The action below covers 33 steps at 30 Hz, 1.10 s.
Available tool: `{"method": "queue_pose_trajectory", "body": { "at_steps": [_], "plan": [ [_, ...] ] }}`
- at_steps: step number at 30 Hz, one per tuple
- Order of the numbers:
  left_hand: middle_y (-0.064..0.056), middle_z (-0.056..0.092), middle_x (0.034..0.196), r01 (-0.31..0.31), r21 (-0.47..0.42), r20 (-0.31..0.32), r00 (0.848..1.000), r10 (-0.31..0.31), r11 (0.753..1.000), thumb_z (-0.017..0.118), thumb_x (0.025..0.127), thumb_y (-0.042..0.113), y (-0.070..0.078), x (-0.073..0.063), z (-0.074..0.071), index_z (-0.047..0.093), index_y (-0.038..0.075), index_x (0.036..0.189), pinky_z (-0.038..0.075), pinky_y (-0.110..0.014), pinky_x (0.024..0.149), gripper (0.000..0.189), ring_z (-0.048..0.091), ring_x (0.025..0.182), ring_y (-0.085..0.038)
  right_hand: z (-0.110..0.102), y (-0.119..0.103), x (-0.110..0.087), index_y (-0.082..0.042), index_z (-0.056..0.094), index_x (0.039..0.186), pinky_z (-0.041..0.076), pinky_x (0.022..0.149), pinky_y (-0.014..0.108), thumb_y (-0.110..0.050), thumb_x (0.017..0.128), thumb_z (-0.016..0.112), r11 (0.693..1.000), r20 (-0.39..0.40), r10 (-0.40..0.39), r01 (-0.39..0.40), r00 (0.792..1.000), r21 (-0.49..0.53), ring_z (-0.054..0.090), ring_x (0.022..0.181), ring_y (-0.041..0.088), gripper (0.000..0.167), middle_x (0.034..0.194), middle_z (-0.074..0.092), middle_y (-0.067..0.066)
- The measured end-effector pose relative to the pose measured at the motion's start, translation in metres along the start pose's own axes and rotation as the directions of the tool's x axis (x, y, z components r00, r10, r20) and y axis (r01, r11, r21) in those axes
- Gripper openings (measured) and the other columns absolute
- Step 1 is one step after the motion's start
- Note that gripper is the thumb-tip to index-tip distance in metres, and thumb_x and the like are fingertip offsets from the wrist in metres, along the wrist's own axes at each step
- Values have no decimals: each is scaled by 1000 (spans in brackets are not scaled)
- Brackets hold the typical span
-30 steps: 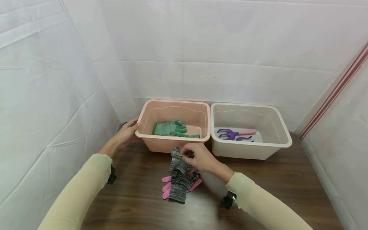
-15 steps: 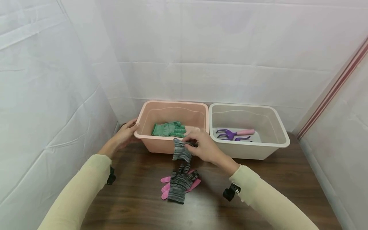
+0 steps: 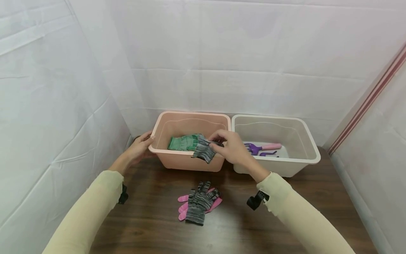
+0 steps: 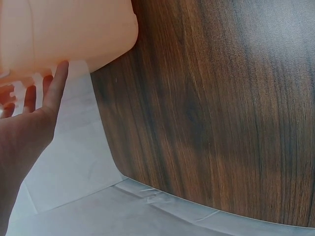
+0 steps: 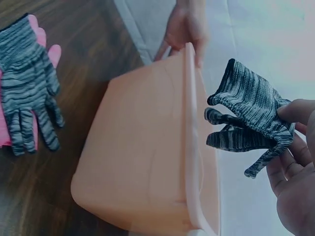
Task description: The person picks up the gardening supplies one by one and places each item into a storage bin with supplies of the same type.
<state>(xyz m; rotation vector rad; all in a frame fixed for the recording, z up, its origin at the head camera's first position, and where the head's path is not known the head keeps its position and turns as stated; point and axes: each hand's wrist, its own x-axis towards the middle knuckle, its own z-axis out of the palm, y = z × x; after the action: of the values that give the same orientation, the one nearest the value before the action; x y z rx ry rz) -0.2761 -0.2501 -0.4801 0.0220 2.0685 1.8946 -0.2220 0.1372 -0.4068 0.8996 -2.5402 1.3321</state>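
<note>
With thumb and fingers, my right hand (image 3: 233, 146) pinches a grey-and-black knit glove (image 3: 204, 151), held over the front rim of the peach plastic bin (image 3: 185, 162). In the right wrist view this glove (image 5: 251, 101) hangs bent, its cuff and fingers pointing towards the bin. My left hand (image 3: 137, 148) holds the bin's left rim, its fingers along the outer wall. Inside the bin lies a green glove (image 3: 180, 143), partly covered by the grey one. A matching grey glove (image 3: 199, 203) lies on the table on top of pink gloves (image 3: 183, 209).
A whitish bin (image 3: 276, 165) stands against the right side of the peach one. It contains a purple hand rake (image 3: 253, 149) with a pink handle and another purple pronged piece (image 3: 268, 153). White sheeting (image 3: 241, 88) encloses the dark wooden table (image 3: 152, 211) at back and sides.
My right hand has lifted the grey glove off the pile and carried it up over the peach bin's front rim. My left hand has stayed at the bin's left rim.
</note>
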Motion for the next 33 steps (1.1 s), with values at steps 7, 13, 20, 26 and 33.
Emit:
{"method": "queue_pose_trajectory", "body": {
  "at_steps": [7, 13, 20, 26, 33],
  "plan": [
    [-27, 18, 171, 6, 8, -2, 1000, -6, 1000, 41, 117, 28, 0, 1, 0, 11, 9, 171, 42, -70, 111, 65, 31, 152, -50, -6, 9, 14, -8, 75, 108, 55, 77, 36, -9, 101, 73, 998, -40, 52, -51, 998, 30, 65, 86, 19, 7, 101, 74, 3],
    [-28, 16, 171, -3, 2, 5, 1000, 3, 1000, 40, 117, 27, 0, 0, 1, 11, 9, 171, 41, -70, 112, 64, 30, 152, -51, -2, 20, 25, -7, 74, 109, 58, 82, 39, -8, 101, 73, 998, -83, 69, -68, 994, 7, 67, 90, 21, 9, 103, 75, 6],
    [-27, 14, 172, -11, -13, 13, 1000, 11, 1000, 38, 117, 26, -1, 1, 1, 9, 10, 171, 40, -72, 112, 64, 28, 152, -51, 8, 39, 33, -8, 75, 109, 59, 83, 39, -9, 101, 73, 993, -113, 122, -121, 986, 12, 68, 91, 20, 8, 103, 74, 5],
    [-26, 14, 173, -15, -16, 21, 1000, 16, 1000, 39, 117, 27, 0, 1, 1, 9, 10, 172, 38, -73, 112, 64, 28, 153, -51, 17, 52, 36, -9, 75, 107, 58, 79, 36, -9, 100, 75, 983, -125, 181, -176, 976, 50, 68, 89, 20, 7, 100, 74, 5],
    [-26, 15, 172, -8, -18, 19, 1000, 8, 1000, 39, 117, 25, 1, 0, 1, 11, 11, 172, 37, -74, 113, 63, 28, 152, -51, 29, 59, 40, -9, 74, 107, 58, 77, 34, -10, 101, 74, 972, -129, 233, -226, 964, 66, 67, 90, 20, 6, 100, 72, 5]
  ]
}}
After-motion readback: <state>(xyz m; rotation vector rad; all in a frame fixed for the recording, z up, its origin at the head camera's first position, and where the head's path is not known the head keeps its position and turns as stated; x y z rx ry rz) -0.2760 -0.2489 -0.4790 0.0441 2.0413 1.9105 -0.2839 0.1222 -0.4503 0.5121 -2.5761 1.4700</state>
